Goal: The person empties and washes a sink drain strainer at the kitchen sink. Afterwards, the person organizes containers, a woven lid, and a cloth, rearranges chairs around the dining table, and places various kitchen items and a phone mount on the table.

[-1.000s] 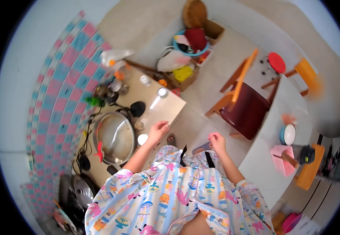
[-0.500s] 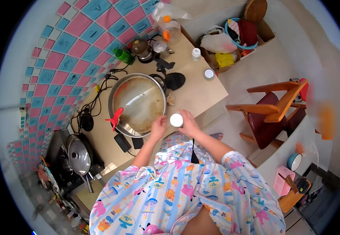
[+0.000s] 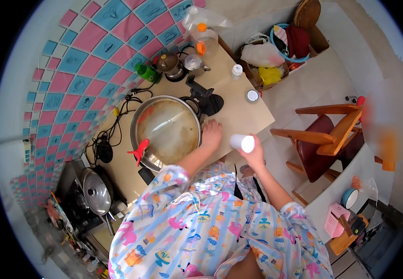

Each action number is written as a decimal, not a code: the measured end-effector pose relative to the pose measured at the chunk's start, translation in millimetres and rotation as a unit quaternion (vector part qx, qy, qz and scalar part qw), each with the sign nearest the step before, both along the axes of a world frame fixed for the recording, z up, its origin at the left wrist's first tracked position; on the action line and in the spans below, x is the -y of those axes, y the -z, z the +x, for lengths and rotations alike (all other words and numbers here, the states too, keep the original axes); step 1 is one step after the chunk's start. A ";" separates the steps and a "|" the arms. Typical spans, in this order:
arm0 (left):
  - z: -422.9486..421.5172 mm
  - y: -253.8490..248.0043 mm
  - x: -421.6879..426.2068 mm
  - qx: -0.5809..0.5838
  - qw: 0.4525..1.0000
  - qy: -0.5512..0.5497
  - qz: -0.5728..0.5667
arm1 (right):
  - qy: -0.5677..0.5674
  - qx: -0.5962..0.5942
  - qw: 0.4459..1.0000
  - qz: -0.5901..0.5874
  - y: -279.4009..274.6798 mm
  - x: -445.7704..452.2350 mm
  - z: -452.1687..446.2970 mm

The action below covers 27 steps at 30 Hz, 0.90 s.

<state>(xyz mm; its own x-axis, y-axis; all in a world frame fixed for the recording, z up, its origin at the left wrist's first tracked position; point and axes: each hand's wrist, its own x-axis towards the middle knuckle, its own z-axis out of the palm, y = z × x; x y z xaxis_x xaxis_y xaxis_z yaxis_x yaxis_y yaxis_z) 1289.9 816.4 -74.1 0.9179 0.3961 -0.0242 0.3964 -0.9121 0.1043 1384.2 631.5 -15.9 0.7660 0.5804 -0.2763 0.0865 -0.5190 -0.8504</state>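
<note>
My right hand (image 3: 257, 152) is closed around a white cylindrical bottle (image 3: 242, 142), tilted on its side just past the counter's front edge. One bright round end of the bottle faces up towards me. My left hand (image 3: 211, 135) lies over the counter (image 3: 238, 111), palm down, with its fingers stretched out and slightly apart. It is right beside the rim of a large round electric pan (image 3: 169, 132), and whatever lies beneath the palm is hidden. A red clip-like piece (image 3: 139, 151) sits on the pan's near-left rim. Beyond my left hand stands a black phone holder (image 3: 206, 98).
A small white bottle (image 3: 237, 71) and a round lidded jar (image 3: 252, 96) stand near the counter's right edge. A coffee pot (image 3: 169, 64), a green bottle (image 3: 146, 73) and black cables (image 3: 106, 135) line the tiled wall. A wooden chair (image 3: 324, 135) is at the right.
My right hand has moved right with the white bottle, which is now tipped over. My left hand has gone forward and right onto the counter, over the spot where a small tan crumpled thing lay.
</note>
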 end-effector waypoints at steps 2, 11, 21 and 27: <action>11.1 55.3 -8.5 -0.075 0.995 -0.044 0.049 | 0.032 0.005 0.999 0.000 -10.5 13.1 9.2; 39.0 92.4 -19.6 -0.264 0.947 -0.177 0.044 | 0.136 0.011 0.989 0.051 -18.9 57.1 -0.9; 23.7 85.7 10.2 -0.123 0.982 -0.134 -0.041 | 0.166 -0.028 0.984 0.049 -14.1 69.4 -8.4; 8.0 67.1 54.7 -0.040 0.984 -0.128 -0.116 | 0.161 -0.021 0.986 0.038 1.1 69.5 -9.2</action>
<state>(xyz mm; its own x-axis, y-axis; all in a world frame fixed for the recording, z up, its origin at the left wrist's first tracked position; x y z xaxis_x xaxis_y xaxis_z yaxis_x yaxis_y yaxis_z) 1297.9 761.7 -141.2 0.7801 0.5894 -0.2098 0.6257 -0.7366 0.2569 1375.0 561.9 -17.0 0.9025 0.3300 -0.2769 -0.1083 -0.4484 -0.8872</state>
